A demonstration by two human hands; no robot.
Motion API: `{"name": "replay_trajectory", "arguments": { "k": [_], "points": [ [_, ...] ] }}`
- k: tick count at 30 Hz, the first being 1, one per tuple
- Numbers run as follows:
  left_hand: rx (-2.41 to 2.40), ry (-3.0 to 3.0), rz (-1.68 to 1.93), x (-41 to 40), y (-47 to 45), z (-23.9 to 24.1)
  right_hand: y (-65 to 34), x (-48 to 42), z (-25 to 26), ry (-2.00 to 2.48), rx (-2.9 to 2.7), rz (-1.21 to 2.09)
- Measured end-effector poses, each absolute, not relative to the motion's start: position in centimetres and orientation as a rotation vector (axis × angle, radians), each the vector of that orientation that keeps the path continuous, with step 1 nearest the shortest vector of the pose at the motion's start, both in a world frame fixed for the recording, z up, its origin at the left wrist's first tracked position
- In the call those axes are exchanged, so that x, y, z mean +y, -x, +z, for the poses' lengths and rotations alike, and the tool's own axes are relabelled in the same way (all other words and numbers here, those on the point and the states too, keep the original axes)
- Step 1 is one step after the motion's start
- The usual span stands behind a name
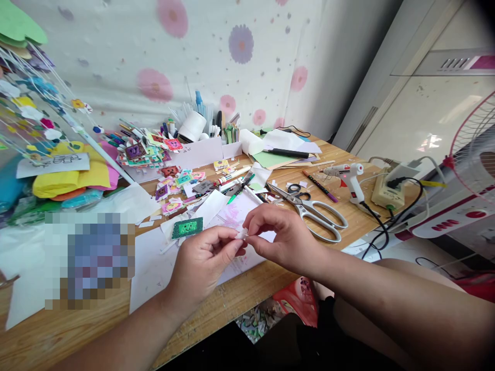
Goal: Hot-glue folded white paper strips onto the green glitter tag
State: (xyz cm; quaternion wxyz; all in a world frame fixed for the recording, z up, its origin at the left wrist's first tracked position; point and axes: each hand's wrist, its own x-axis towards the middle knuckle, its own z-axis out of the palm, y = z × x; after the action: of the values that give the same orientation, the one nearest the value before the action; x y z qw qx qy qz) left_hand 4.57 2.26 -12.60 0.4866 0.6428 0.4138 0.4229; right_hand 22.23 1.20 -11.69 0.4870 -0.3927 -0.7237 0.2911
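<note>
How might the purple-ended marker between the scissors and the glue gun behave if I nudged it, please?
The marker would probably roll, since its barrel looks round. It is likely light, being so slim, and seems stiff, as it lies straight on the table.

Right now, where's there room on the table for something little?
There's bare white sheet just left of the left hand, and bare wood at the front, beside the left forearm. A smaller wood patch lies between the scissors and the glue gun. It's crowded behind the green card, with markers and paper pieces.
</note>
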Motion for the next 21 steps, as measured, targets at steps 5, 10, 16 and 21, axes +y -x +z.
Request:
{"name": "replay_trajectory", "arguments": {
  "k": [5, 10, 16, 21],
  "points": [
    [0.990, -1.501, 1.016, 2.18, -4.67, -12.45, -22.01, 1.27, -11.98, 0.993, -1.607, 0.991],
    [0.980, -1.428, 1.025, 2.24, -4.71, -12.44, -21.90, 1.19, -12.06, 0.985, -1.550, 1.071],
    [0.884, -1.259, 0.990, 2.46, -4.39, -13.15, -22.11, 1.12, -11.76, 0.898, -1.741, 0.728],
    [0.809, -1.086, 0.916, 2.39, -4.28, -12.85, -22.67, 1.22, -11.46, 0.831, -1.884, 0.581]
  ]
}}
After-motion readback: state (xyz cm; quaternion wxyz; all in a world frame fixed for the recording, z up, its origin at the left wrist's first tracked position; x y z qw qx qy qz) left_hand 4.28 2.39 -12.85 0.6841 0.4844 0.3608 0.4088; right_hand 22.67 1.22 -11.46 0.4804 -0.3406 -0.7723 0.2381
